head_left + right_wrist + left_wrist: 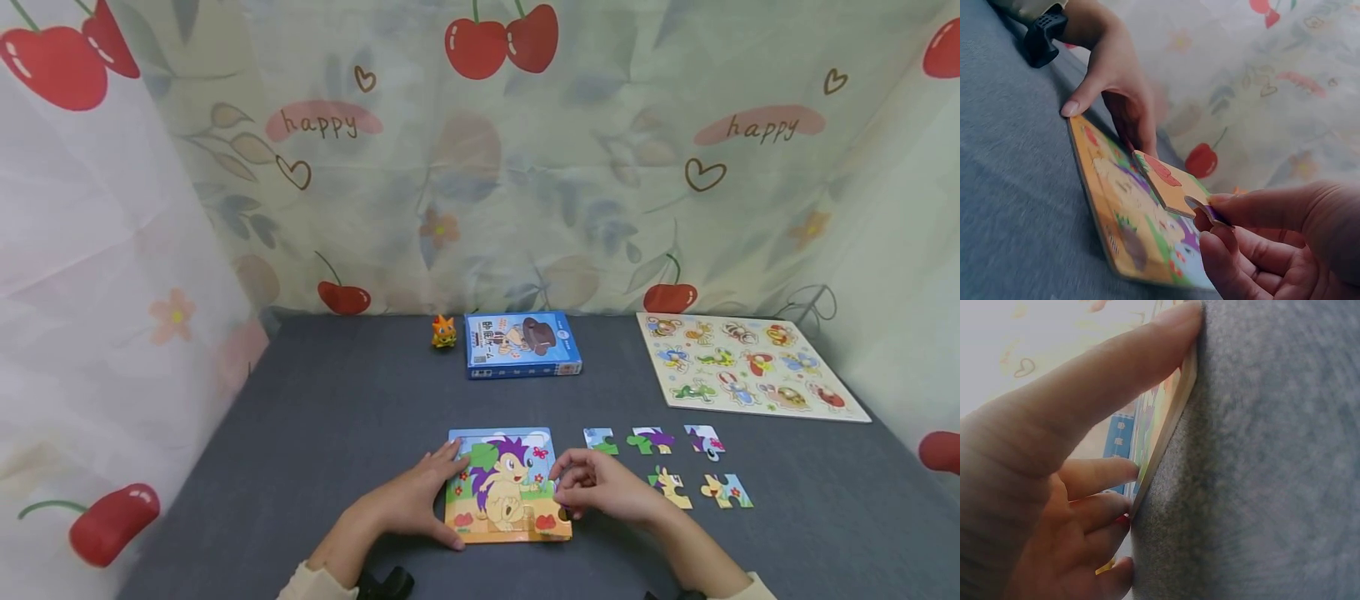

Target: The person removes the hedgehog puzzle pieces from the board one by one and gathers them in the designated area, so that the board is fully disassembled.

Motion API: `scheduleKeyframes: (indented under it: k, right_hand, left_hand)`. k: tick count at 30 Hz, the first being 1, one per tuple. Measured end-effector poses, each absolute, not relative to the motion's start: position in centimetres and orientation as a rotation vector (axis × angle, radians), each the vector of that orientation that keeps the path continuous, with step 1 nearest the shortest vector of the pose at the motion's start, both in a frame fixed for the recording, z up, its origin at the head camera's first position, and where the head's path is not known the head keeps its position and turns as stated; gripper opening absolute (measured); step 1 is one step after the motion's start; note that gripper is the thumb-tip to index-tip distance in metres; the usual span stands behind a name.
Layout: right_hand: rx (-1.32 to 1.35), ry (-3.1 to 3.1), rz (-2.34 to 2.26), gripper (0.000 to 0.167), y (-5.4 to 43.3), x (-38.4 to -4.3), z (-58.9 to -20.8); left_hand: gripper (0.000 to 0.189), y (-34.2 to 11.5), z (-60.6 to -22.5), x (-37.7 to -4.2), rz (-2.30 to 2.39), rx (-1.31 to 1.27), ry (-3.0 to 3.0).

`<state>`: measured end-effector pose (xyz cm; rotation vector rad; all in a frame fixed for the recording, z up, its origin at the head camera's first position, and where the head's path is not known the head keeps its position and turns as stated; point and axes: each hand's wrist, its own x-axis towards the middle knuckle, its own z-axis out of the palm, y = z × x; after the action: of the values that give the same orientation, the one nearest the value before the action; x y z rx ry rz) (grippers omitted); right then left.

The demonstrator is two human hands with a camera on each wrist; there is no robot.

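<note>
A square puzzle board (502, 500) with a purple-spined hedgehog picture lies flat on the dark table. My left hand (420, 500) rests along its left side, thumb at the lower left corner and fingertips at the upper left edge. In my right hand (603, 487), thumb and fingers pinch a puzzle piece (1163, 178) with a red shape on orange. That piece is tilted above the board's lower right part, in the right wrist view. Right of the board lie several loose puzzle pieces, among them a green-and-purple one (651, 440) and a yellow-and-blue one (727, 490).
A blue box (522, 344) sits at the back, with a small orange-and-yellow figurine (443, 332) beside it. A white board of insect pictures (750, 367) lies at the back right. Patterned curtain (480, 167) encloses the table's back and sides.
</note>
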<state>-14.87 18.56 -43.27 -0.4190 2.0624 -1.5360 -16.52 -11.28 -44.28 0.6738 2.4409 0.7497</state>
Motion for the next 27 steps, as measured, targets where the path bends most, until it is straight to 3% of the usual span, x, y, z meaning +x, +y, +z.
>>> scheduleKeyframes:
  k: [27]
  right_hand:
    - [-0.462,2.061,-1.566,0.029,25.8,-11.5,-44.5]
  left_hand:
    - [0.102,-11.1,-44.2,-16.5,0.723,0.667,2.449]
